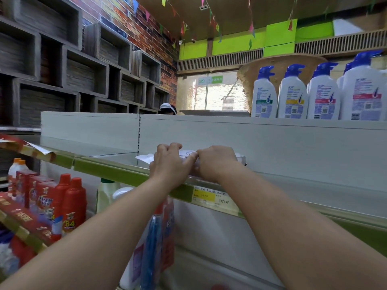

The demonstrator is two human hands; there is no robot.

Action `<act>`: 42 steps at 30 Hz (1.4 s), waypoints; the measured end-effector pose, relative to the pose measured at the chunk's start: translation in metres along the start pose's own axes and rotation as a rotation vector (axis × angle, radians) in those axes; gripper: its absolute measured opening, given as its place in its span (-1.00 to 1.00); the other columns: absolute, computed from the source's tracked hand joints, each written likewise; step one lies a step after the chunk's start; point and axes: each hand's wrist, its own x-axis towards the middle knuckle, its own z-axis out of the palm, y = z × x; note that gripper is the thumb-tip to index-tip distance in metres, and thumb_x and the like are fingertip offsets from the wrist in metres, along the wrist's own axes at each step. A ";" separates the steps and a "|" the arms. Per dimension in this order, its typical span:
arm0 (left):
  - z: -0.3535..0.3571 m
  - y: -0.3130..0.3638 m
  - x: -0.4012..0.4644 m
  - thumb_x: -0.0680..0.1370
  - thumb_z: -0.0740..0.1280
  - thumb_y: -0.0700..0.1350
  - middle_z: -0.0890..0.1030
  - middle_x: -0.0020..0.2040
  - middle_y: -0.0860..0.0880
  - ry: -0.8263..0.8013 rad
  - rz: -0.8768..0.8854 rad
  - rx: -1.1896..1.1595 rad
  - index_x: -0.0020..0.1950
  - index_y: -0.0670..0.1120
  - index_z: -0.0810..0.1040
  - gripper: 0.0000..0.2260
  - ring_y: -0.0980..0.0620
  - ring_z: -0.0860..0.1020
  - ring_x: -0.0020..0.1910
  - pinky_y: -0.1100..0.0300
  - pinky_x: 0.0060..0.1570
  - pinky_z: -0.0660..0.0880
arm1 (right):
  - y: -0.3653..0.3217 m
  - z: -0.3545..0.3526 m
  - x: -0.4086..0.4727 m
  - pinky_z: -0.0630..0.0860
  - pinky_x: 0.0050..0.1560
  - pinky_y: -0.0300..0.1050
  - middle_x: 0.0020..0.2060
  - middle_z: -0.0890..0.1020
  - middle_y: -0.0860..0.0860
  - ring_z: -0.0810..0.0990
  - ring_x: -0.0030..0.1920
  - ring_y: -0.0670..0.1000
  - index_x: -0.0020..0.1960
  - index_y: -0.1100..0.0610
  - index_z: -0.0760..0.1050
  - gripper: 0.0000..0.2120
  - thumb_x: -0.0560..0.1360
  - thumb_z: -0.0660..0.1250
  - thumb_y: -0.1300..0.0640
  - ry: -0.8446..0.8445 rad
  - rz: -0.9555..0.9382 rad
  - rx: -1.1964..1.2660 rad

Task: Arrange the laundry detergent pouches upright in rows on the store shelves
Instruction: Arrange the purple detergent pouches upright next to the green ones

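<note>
Both my hands rest on a white detergent pouch (187,154) lying on the grey metal shelf (117,156) at chest height. My left hand (167,162) grips its left part with fingers curled over the top. My right hand (215,162) grips its right part, and the two thumbs nearly touch. Most of the pouch is hidden by my hands; a white corner (144,158) sticks out left and a bit shows at the right (240,159). More pouches, blue and red, hang or stand below the shelf (157,243).
The shelf's green front rail carries a yellow price label (206,195). White shampoo bottles with blue pumps (293,95) line the top shelf at right. Red bottles (73,204) and red boxes (33,185) fill the lower left shelf. A person's white cap (167,107) shows behind the shelf back.
</note>
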 end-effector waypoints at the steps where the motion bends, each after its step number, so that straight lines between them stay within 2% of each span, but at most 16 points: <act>1: 0.000 -0.001 0.000 0.55 0.20 0.20 0.31 0.36 -0.16 0.007 -0.004 -0.007 0.40 -0.05 0.35 -0.49 -0.13 0.34 0.33 -0.06 0.30 0.32 | 0.000 0.001 0.001 0.34 -0.15 -0.10 0.02 0.59 0.02 0.54 0.03 0.06 0.11 0.02 0.50 -0.66 0.56 0.11 -0.17 0.011 0.012 0.014; 4: -0.001 -0.003 0.001 0.57 0.18 0.18 0.33 0.34 -0.15 0.033 -0.015 -0.025 0.39 -0.05 0.36 -0.52 -0.13 0.35 0.32 -0.04 0.28 0.33 | 0.001 0.003 0.005 0.31 -0.17 -0.11 -0.04 0.58 0.02 0.52 -0.03 0.07 -0.01 0.02 0.51 -0.70 0.57 0.10 -0.12 0.030 0.049 0.054; 8: -0.002 -0.004 0.001 0.57 0.18 0.18 0.33 0.35 -0.16 0.049 -0.016 -0.030 0.39 -0.07 0.36 -0.51 -0.13 0.35 0.32 -0.04 0.27 0.33 | 0.002 0.004 0.008 0.31 -0.24 -0.12 -0.13 0.54 0.02 0.45 -0.17 0.05 -0.15 0.02 0.40 -0.73 0.57 0.12 -0.14 0.044 0.100 0.084; 12: -0.002 -0.001 -0.001 0.55 0.19 0.20 0.30 0.37 -0.17 0.063 -0.001 -0.033 0.44 -0.08 0.30 -0.46 -0.14 0.32 0.35 -0.04 0.28 0.32 | 0.010 -0.001 0.006 0.27 -0.26 -0.13 -0.20 0.46 0.02 0.43 -0.17 0.05 -0.08 0.02 0.48 -0.70 0.57 0.11 -0.15 0.101 0.165 0.206; 16: -0.001 0.002 0.000 0.53 0.20 0.24 0.24 0.43 -0.18 0.087 0.004 -0.014 0.50 -0.05 0.18 -0.37 -0.16 0.26 0.40 -0.08 0.30 0.31 | 0.021 -0.006 0.001 0.19 -0.39 -0.17 -0.20 0.49 0.01 0.45 -0.20 0.04 -0.08 0.02 0.49 -0.68 0.60 0.05 -0.13 0.181 0.242 0.311; 19: 0.003 0.007 -0.002 0.52 0.21 0.25 0.18 0.47 -0.19 0.117 0.012 -0.001 0.52 -0.05 0.13 -0.33 -0.17 0.19 0.45 -0.09 0.34 0.26 | 0.030 -0.009 -0.004 0.22 -0.35 -0.16 -0.20 0.48 0.00 0.44 -0.18 0.05 -0.07 0.00 0.51 -0.66 0.61 0.02 -0.13 0.221 0.308 0.387; 22: 0.008 0.016 -0.006 0.51 0.23 0.25 0.04 0.53 -0.17 0.174 0.064 0.013 0.53 -0.02 0.08 -0.31 -0.16 0.03 0.51 -0.09 0.40 0.14 | 0.037 -0.008 -0.010 0.28 -0.25 -0.12 -0.21 0.50 0.01 0.46 -0.17 0.06 -0.13 0.01 0.48 -0.64 0.61 0.02 -0.13 0.261 0.357 0.473; 27: 0.009 0.033 -0.012 0.53 0.24 0.19 -0.09 0.56 -0.10 0.256 0.293 0.059 0.52 -0.02 0.12 -0.36 -0.06 -0.16 0.53 -0.05 0.44 0.03 | 0.047 -0.007 -0.016 0.25 -0.29 -0.13 -0.23 0.53 0.02 0.48 -0.20 0.07 -0.16 0.05 0.50 -0.59 0.61 0.01 -0.16 0.315 0.450 0.688; 31: 0.007 0.047 -0.019 0.53 0.27 0.11 0.00 0.56 -0.08 0.295 0.451 0.038 0.47 -0.05 0.25 -0.44 -0.02 -0.09 0.54 0.00 0.43 0.03 | 0.054 -0.006 -0.019 0.28 -0.30 -0.13 -0.26 0.52 0.00 0.49 -0.24 0.03 -0.17 0.05 0.48 -0.60 0.61 0.02 -0.16 0.358 0.515 0.807; 35: 0.008 0.057 -0.028 0.49 0.33 0.04 0.25 0.48 -0.13 0.327 0.593 0.032 0.34 -0.09 0.42 -0.55 -0.11 0.16 0.47 0.00 0.35 0.17 | 0.062 -0.009 -0.020 0.20 -0.40 -0.18 -0.31 0.49 -0.02 0.42 -0.34 -0.06 -0.17 0.05 0.47 -0.62 0.61 0.03 -0.13 0.407 0.595 0.880; 37: 0.010 0.061 -0.034 0.47 0.34 0.01 0.39 0.37 -0.16 0.341 0.653 0.037 0.23 -0.13 0.50 -0.62 -0.14 0.33 0.36 0.00 0.25 0.28 | 0.066 -0.010 -0.021 0.20 -0.40 -0.19 -0.34 0.48 -0.04 0.41 -0.34 -0.07 -0.18 0.05 0.46 -0.61 0.61 0.03 -0.14 0.432 0.627 0.918; 39: 0.012 0.064 -0.038 0.44 0.33 -0.01 0.52 0.19 -0.18 0.404 0.751 0.036 0.07 -0.15 0.57 -0.71 -0.15 0.47 0.17 0.04 0.10 0.37 | 0.070 -0.010 -0.022 0.18 -0.41 -0.20 -0.36 0.46 -0.06 0.40 -0.35 -0.07 -0.16 0.07 0.47 -0.61 0.61 0.03 -0.15 0.459 0.661 0.946; 42: 0.015 0.064 -0.041 0.41 0.35 -0.05 0.55 -0.06 -0.15 0.521 0.892 0.031 -0.12 -0.16 0.59 -0.81 -0.06 0.45 -0.06 0.15 -0.08 0.35 | 0.075 -0.011 -0.024 0.17 -0.43 -0.22 -0.37 0.45 -0.07 0.41 -0.37 -0.09 -0.16 0.07 0.47 -0.60 0.60 0.04 -0.17 0.482 0.715 0.993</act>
